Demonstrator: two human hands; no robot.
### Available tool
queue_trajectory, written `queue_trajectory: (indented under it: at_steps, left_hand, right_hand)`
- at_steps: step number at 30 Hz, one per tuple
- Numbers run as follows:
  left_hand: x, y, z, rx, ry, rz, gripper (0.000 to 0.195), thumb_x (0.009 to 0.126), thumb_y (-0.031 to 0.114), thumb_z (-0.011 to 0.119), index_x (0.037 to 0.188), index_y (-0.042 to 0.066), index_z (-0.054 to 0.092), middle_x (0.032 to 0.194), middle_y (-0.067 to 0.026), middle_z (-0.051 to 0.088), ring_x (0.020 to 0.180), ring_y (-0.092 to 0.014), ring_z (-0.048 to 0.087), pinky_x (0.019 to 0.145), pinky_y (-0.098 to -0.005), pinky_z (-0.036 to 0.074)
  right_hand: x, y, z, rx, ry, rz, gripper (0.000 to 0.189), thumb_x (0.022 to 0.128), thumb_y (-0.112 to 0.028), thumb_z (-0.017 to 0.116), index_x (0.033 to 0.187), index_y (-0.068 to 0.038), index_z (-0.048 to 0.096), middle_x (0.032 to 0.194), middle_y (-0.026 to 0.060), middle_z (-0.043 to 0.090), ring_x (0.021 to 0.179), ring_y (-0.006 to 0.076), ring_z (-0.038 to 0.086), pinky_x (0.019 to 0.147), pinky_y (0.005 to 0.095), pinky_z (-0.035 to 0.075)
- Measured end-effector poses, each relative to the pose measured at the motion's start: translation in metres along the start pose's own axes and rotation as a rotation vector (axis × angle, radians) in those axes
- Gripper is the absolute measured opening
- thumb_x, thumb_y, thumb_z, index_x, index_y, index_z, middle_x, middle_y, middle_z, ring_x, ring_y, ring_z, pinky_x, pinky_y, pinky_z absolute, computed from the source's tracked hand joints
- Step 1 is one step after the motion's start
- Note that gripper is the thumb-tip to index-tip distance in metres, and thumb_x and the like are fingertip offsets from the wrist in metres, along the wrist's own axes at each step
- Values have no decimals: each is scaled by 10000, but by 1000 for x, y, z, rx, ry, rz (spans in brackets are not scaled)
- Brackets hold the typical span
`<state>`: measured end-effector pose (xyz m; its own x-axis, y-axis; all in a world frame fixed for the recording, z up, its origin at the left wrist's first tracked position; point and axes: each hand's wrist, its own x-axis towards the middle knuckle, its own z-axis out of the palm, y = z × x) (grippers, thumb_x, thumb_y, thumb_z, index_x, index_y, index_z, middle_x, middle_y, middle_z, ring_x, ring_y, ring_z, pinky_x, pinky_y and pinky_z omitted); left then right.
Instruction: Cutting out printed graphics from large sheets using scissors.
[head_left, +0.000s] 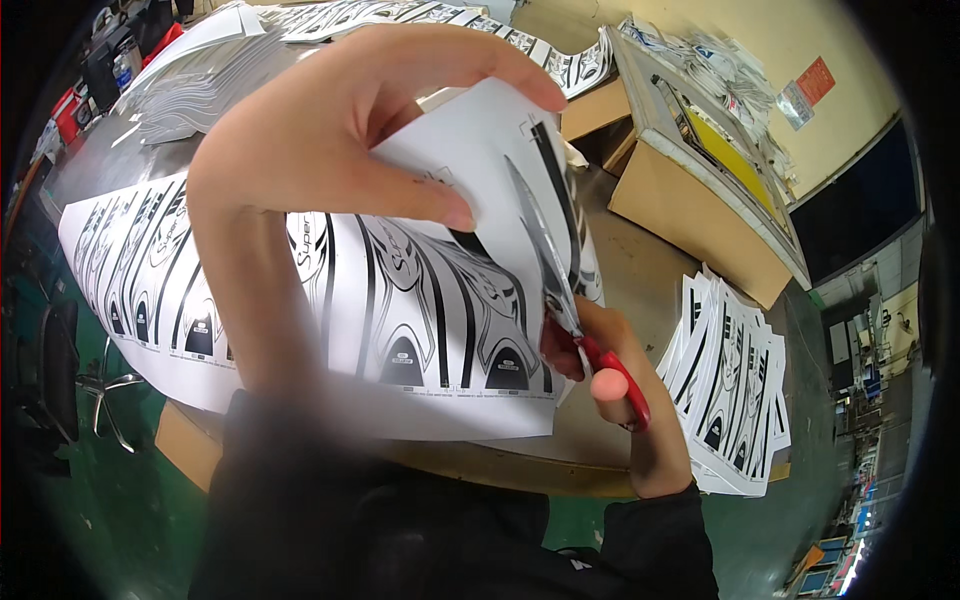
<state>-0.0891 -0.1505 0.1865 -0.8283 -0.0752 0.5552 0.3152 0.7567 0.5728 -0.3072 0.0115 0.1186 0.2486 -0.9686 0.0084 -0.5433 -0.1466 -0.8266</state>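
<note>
A long white printed sheet (405, 420) with repeated black-and-grey graphic panels spreads over the table before me. My left hand (322, 127) grips its raised, curled far edge, thumb on the near face and fingers arched over the top. My right hand (592, 337) works a pair of red-handled scissors (553, 274), its thumb and fingers through the loops. The blades point up and away along the right part of the sheet, beside a printed black bar. A dark gap shows between the blades low down; part of the lower blade is hidden by paper.
A loose pile of cut printed sheets (731, 390) lies at the table's right edge. Wavy stacked paper (202, 97) stands back left. More printed sheeting (487, 26) runs along the back. A cardboard box (690, 217) under a framed panel (645, 105) sits right. A wheeled chair (56, 375) stands left.
</note>
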Motion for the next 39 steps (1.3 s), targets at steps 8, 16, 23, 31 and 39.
queue_trajectory:
  at_steps: [8, 16, 23, 31, 39]
  left_hand:
    - [8, -6, 7, -86, 5, 93, 609, 583, -44, 697, 1151, -34, 480, 1164, -146, 506, 1052, -210, 517, 887, -317, 410]
    - [15, -10, 6, -162, -70, 170, 597, 571, -72, 644, 1137, -107, 458, 1186, -211, 472, 1062, -272, 514, 903, -351, 397]
    - [14, -8, 3, -263, -66, 168, 653, 568, -80, 646, 1172, -132, 404, 1201, -227, 456, 1075, -266, 504, 908, -357, 390]
    - [19, -10, 5, -330, -114, 242, 662, 566, -84, 641, 1179, -129, 396, 1137, -247, 500, 1023, -278, 543, 869, -353, 424]
    - [20, 0, 18, -486, -116, -4, 694, 548, -79, 675, 1182, -120, 395, 1151, -242, 491, 1024, -255, 540, 852, -322, 434]
  right_hand:
    - [4, -6, 0, -130, 34, -56, 975, 628, -785, 402, 1146, 40, 356, 797, 195, 520, 698, 384, 514, 623, 375, 414]
    - [6, -3, 9, 14, 160, -138, 982, 606, -757, 474, 1148, 55, 368, 758, 187, 506, 666, 361, 506, 606, 352, 409]
    - [6, -8, 11, 27, 135, -101, 807, 625, -693, 530, 971, 34, 477, 584, 101, 439, 491, 231, 405, 480, 294, 356]
    - [5, -8, 14, 97, 148, -95, 706, 635, -668, 554, 788, 13, 451, 526, 64, 414, 466, 180, 342, 448, 276, 329]
    - [4, -15, 16, -3, 164, -160, 935, 686, -754, 375, 1125, 71, 406, 639, 120, 453, 528, 234, 450, 494, 320, 348]
